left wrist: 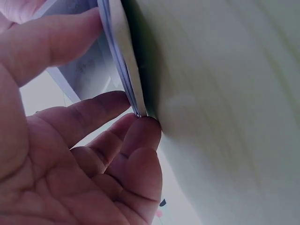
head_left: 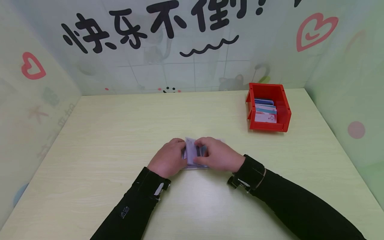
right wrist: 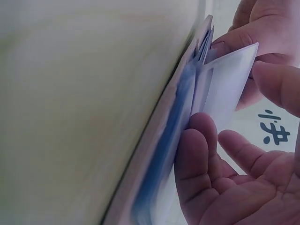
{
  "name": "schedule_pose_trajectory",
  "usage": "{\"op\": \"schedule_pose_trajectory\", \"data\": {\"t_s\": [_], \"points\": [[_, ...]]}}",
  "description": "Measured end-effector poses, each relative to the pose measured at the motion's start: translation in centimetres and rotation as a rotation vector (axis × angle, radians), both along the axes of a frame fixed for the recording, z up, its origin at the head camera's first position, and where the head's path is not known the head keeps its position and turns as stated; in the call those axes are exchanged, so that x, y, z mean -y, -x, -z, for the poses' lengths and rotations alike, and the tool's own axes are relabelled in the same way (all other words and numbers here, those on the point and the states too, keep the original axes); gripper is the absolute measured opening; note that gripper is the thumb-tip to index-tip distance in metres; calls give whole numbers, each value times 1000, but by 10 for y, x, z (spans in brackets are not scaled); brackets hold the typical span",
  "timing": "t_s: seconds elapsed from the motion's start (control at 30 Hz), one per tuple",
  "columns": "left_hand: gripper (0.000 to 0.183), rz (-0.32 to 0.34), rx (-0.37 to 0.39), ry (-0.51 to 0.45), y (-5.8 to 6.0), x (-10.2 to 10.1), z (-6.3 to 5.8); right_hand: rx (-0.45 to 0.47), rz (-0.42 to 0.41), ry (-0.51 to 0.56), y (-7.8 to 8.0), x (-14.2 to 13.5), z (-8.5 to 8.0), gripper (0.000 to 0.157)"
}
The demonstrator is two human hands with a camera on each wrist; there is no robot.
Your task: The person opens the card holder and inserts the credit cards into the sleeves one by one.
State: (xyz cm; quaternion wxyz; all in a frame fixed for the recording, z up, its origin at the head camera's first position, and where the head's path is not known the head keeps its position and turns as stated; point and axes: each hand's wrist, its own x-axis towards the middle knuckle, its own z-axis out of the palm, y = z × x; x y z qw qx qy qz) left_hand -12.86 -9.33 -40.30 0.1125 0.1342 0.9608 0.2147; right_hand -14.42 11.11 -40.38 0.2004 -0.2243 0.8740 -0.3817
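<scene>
A pale purple card holder (head_left: 191,151) with clear plastic sleeve pages lies opened on the table in front of me. My left hand (head_left: 169,159) pinches its left edge; in the left wrist view the thumb rests on one side of the thin layered edge (left wrist: 123,58) and the fingers lie at the other. My right hand (head_left: 221,154) holds a raised sleeve page (right wrist: 225,89) between thumb and fingers. Something blue (right wrist: 164,159) shows inside the holder in the right wrist view, blurred. Part of the holder is hidden under the right hand.
A red plastic bin (head_left: 285,110) stands at the back right of the table (head_left: 120,126), with several cards (head_left: 265,117) inside, pink, white and blue. Printed panels (head_left: 180,75) with black lettering and hearts enclose the table at the back and sides.
</scene>
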Motion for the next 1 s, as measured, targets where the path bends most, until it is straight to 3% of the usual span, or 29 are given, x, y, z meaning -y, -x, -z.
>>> {"op": "schedule_pose_trajectory", "data": {"t_s": [0.33, 0.57, 0.8, 1.0], "points": [[53, -90, 36, -49, 1, 3, -2, -32, -12, -115, -2, 4, -2, 53], [58, -39, 15, 2, -2, 1, -2, -41, -19, -95, 0, -2, -6, 51], [63, -35, 7, 19, -4, -1, -2, -67, 153, -87, 17, -31, -32, 43], [62, -27, -20, 55, -4, -2, -1, -193, 350, -56, 34, -77, -58, 38]]}}
